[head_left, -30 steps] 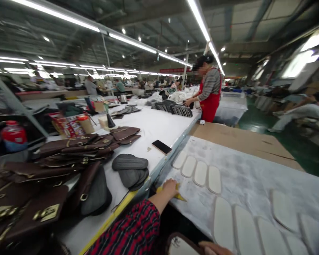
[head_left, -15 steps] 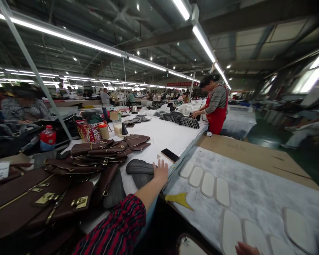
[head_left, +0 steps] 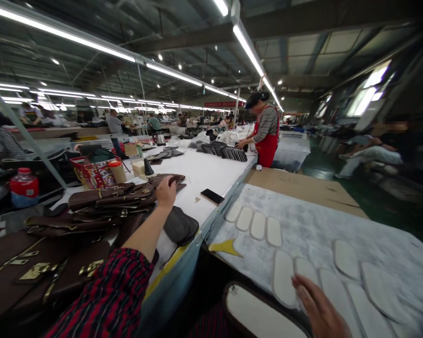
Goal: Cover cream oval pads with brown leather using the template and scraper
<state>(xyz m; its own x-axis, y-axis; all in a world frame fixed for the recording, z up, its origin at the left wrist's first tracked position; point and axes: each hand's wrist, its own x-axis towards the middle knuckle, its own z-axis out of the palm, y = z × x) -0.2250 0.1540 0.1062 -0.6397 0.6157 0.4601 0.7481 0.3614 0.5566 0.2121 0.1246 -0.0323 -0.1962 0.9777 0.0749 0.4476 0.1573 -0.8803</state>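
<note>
My left hand point(head_left: 166, 193) is over the near edge of the brown leather pieces point(head_left: 127, 190) with brass fittings, its fingers loosely bent and nothing visible in them. Whether it touches the leather I cannot tell. Just below it lies a stack of dark grey rounded pieces point(head_left: 182, 226). My right hand point(head_left: 319, 307) is at the lower right, fingers stretched out and apart from the thumb, over white oblong pieces point(head_left: 284, 277) laid on a grey-white board point(head_left: 254, 258). Close to my body is a larger white oblong piece point(head_left: 261, 314) with a dark rim.
A phone point(head_left: 212, 196) lies near the white table's point(head_left: 211, 176) edge. Brown bags with gold locks point(head_left: 38, 272) fill the left front. A yellow scrap point(head_left: 227, 247) is on the board's corner. Beyond, a person in a red apron point(head_left: 268, 136) handles a row of dark pieces point(head_left: 223, 151).
My left hand has moved left and away from the dark grey pieces to the brown leather. My right hand has come further into view. The whole view has shifted to the right.
</note>
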